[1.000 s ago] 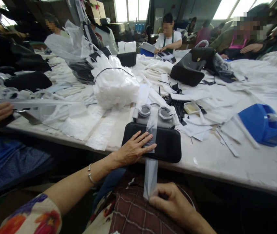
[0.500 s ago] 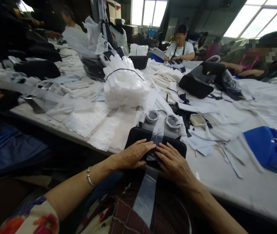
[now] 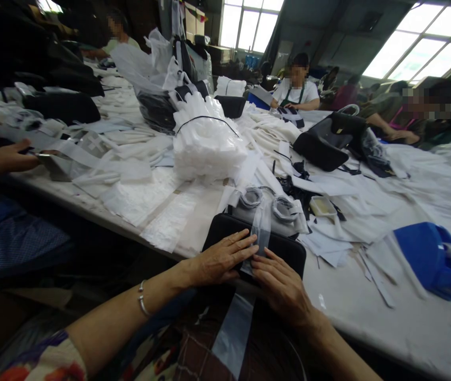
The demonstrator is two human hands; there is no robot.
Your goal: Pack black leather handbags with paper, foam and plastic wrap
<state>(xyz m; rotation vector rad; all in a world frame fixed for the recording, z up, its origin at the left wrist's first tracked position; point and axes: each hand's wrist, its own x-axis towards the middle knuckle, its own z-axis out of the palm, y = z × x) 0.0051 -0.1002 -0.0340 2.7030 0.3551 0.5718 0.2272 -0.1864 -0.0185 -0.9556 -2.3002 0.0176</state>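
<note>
A black bag (image 3: 288, 250) with rounded corners lies at the table's front edge. Down its middle runs a clear plastic strip (image 3: 262, 225), whose lower end (image 3: 233, 330) hangs over my lap. My left hand (image 3: 221, 260) rests flat on the bag, fingertips on the strip. From the other side my right hand (image 3: 283, 283) lies on bag and strip, fingers stretched and close to the left fingertips. Behind the bag's top edge are two grey rings (image 3: 284, 209) in plastic wrap, on a grey piece (image 3: 241, 212). My palms hide the bag's front lower part.
A banded stack of white foam sheets (image 3: 209, 143) stands beyond the bag. To the right lie a blue plastic holder (image 3: 427, 256), a small tray (image 3: 322, 206) and paper scraps. A co-worker's hand (image 3: 9, 159) is at the left; another person (image 3: 296, 87) sits across the table.
My hands stay on the bag and shift only slightly along the strip. At the left, the co-worker's hand has moved right, towards a shiny metal-like piece. The view has tilted a little.
</note>
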